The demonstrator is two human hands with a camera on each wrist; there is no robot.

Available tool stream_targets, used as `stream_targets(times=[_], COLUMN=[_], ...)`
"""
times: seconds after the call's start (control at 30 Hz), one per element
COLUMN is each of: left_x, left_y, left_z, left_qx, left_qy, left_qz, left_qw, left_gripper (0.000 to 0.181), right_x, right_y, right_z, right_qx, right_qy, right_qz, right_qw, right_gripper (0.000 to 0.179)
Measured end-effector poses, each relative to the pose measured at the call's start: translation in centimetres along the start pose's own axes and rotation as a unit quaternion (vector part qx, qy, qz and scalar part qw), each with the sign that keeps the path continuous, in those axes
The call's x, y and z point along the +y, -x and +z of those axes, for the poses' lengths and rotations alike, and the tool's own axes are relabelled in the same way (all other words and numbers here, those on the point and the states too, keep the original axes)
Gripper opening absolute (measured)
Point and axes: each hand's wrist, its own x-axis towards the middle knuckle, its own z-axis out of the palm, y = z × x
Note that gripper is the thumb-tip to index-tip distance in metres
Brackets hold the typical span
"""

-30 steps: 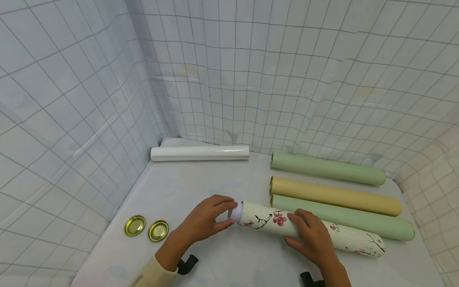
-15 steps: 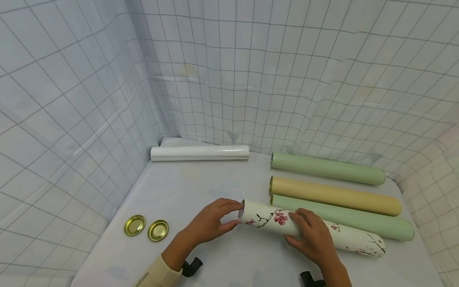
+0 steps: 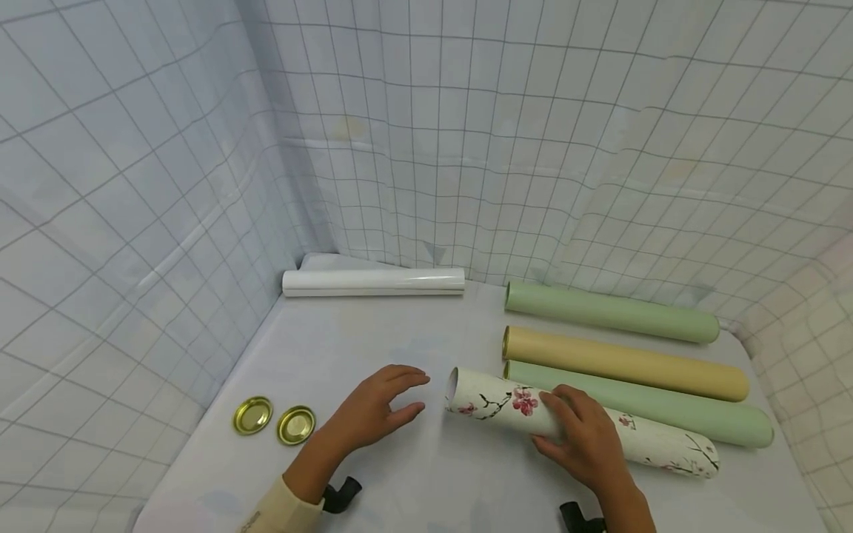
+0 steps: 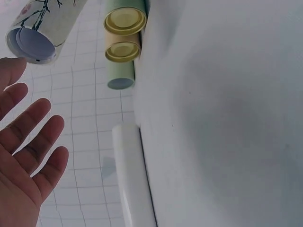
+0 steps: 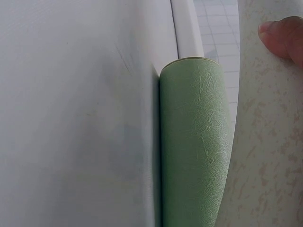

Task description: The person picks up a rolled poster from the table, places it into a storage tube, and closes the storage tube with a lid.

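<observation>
A white cardboard tube (image 3: 496,400) printed with pink blossoms and dark branches lies tilted across the front right. My right hand (image 3: 586,437) grips it around the middle, the thumb (image 5: 284,40) along its side in the right wrist view. Its left end is uncapped, and in the left wrist view rolled white paper (image 4: 35,45) shows inside the mouth. Just left of that mouth is my left hand (image 3: 369,411), apart from the tube, fingers spread and holding nothing. Two gold metal lids (image 3: 252,415) rest on the table left of this hand.
Behind the blossom tube lie a green tube (image 3: 653,403), a tan tube (image 3: 626,363) and another green tube (image 3: 609,312). A glossy white roll (image 3: 373,283) lies by the back wall. Gridded white sheets (image 3: 433,148) enclose the white table (image 3: 346,333).
The rolled white paper, which stuck out of the tube's left end, has slid inside. My left hand has let go and drawn back left. The right hand keeps its grip.
</observation>
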Motion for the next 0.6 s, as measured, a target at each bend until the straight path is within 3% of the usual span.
stream_targets(times=[0.13, 0.33, 0.6], left_x=[-1.2, -3.0, -4.8], left_y=[1.2, 3.4, 6.7], left_z=[-0.3, -0.8, -2.6], left_qx=[0.014, 0.032, 0.061], left_qy=[0.025, 0.060, 0.017], left_qz=[-0.024, -0.093, -0.138], left_qw=[0.9993, 0.9934, 0.9884], left_gripper=[0.039, 0.037, 0.040], right_x=[0.0, 0.0, -0.1], right_y=[0.1, 0.2, 0.0], right_z=[0.0, 0.1, 0.0], right_qx=[0.003, -0.002, -0.004], right_qy=[0.000, 0.005, 0.001], right_qz=[0.001, 0.011, 0.011], right_qw=[1.0000, 0.9999, 0.9999], right_gripper=[0.065, 0.067, 0.067])
